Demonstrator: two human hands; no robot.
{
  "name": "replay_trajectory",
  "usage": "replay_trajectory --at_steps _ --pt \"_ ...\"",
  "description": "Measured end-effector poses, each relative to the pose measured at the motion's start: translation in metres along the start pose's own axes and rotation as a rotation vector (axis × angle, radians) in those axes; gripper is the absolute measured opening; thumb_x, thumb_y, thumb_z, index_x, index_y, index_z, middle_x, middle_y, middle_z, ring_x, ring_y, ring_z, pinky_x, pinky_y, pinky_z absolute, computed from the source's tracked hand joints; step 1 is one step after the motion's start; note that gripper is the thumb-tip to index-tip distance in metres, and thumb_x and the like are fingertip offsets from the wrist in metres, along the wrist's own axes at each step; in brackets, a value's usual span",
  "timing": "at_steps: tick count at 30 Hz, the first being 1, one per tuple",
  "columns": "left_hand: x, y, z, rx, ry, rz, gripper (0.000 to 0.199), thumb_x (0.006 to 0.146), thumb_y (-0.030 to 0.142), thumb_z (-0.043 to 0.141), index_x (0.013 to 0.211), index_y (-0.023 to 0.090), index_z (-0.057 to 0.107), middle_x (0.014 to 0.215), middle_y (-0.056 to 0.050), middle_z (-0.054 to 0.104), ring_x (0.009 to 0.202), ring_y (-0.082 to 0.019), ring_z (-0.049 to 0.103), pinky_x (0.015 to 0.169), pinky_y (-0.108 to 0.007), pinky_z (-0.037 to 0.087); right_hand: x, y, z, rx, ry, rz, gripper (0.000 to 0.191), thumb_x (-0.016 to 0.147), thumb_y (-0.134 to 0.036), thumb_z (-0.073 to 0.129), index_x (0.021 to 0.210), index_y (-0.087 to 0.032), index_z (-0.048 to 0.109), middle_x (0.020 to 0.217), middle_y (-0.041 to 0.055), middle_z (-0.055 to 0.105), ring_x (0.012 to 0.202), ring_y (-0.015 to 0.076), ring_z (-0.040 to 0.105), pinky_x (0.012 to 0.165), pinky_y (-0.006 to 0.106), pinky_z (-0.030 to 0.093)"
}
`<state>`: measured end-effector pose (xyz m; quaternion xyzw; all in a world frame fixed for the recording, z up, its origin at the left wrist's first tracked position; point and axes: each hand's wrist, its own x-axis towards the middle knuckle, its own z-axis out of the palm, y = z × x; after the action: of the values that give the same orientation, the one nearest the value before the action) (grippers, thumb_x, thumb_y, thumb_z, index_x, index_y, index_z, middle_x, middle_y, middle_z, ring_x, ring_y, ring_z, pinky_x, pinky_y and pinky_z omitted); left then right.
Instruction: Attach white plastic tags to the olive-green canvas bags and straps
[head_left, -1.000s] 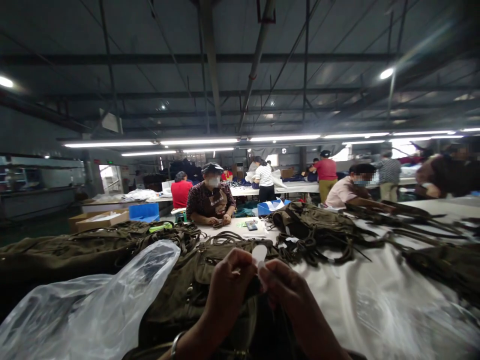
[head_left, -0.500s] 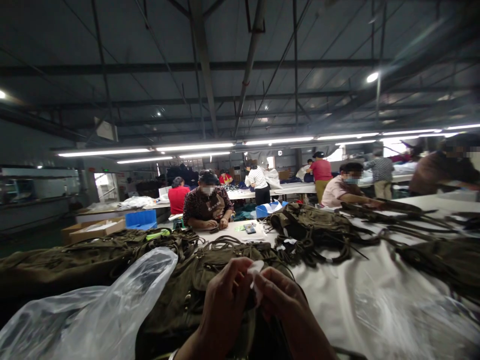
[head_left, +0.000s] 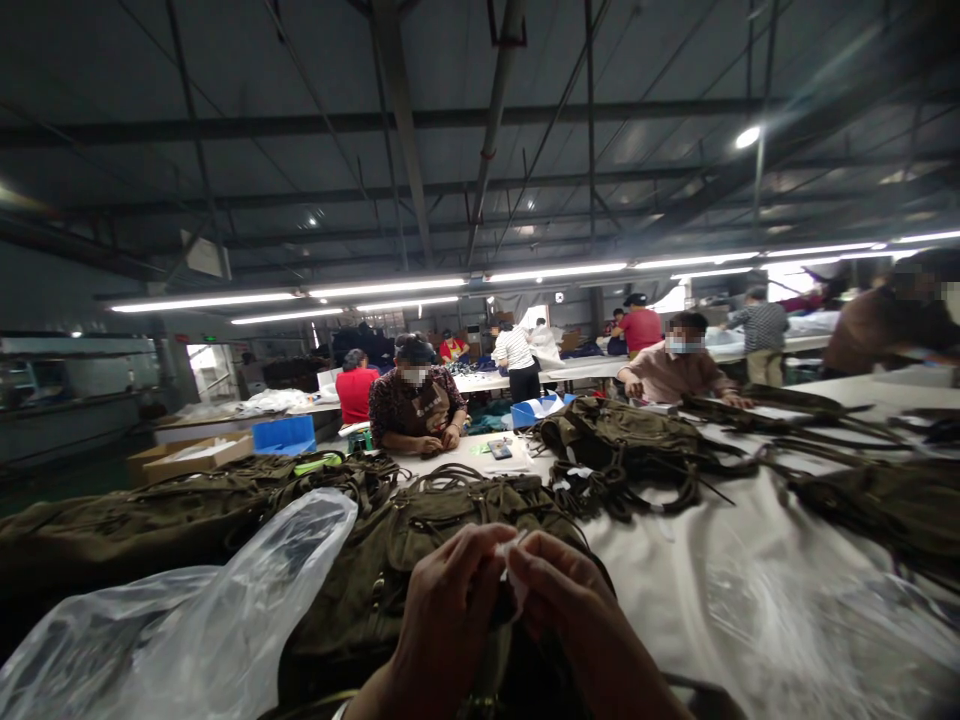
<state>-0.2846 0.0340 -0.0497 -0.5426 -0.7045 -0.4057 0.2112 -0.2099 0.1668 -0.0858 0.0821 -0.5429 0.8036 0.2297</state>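
A small, thin white piece point(head_left: 514, 582), like tissue or soft plastic, is pinched between my two hands. My left hand point(head_left: 454, 600) grips it with bent fingers from the left, and my right hand point(head_left: 564, 590) pinches it from the right, the fingertips nearly meeting. Most of the piece is hidden by my fingers. Below and behind both hands lies an olive-green backpack point(head_left: 409, 545) with straps and metal fittings. To its left, a clear plastic bag point(head_left: 262, 590) rests crumpled against it.
More olive backpacks lie at left point(head_left: 157, 505), at centre right point(head_left: 622, 440) and at far right point(head_left: 892, 500). Clear plastic point(head_left: 810, 620) covers part of the pale table point(head_left: 652, 570). A co-worker point(head_left: 416, 400) sits across, near a blue bin point(head_left: 283, 435) and a cardboard box point(head_left: 191, 455).
The white piece is now more covered by my fingers, which have drawn closer together at the top. The masked co-worker at right has straightened and moved an arm leftward.
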Motion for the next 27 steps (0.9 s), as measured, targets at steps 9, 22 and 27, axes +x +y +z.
replay_trajectory --at_steps 9,22,27 --pt "-0.008 -0.009 -0.001 0.077 -0.04 0.18 0.021 0.1 0.017 0.047 0.11 0.028 0.062 0.085 0.002 0.068 0.073 -0.013 0.064 0.066 -0.021 0.046 -0.003 0.005 -0.001 -0.045 0.047 -0.022 0.046 0.073 -0.059 0.078 0.075 -0.018 0.056 0.065 -0.0042 0.049 0.059 0.0097 0.041 0.055 0.022 0.036" --pt "-0.013 -0.007 -0.017 -0.133 -0.143 -0.021 0.018 0.104 0.031 0.043 0.107 0.027 0.06 0.082 0.004 0.069 0.07 -0.011 0.063 0.066 -0.02 0.044 -0.01 0.006 0.002 -0.276 0.146 -0.226 0.024 0.085 -0.045 0.067 0.088 -0.022 0.061 0.07 -0.0032 0.059 0.062 0.0135 0.055 0.059 0.025 0.046" --pt "-0.005 0.005 -0.021 -0.031 -0.135 -0.207 0.027 0.103 0.043 0.041 0.097 0.023 0.059 0.066 0.004 0.063 0.057 -0.013 0.056 0.056 -0.024 0.035 -0.012 0.006 0.003 -0.445 0.157 -0.237 0.028 0.09 -0.049 0.061 0.087 -0.021 0.061 0.069 -0.0024 0.061 0.062 0.0136 0.057 0.059 0.023 0.047"
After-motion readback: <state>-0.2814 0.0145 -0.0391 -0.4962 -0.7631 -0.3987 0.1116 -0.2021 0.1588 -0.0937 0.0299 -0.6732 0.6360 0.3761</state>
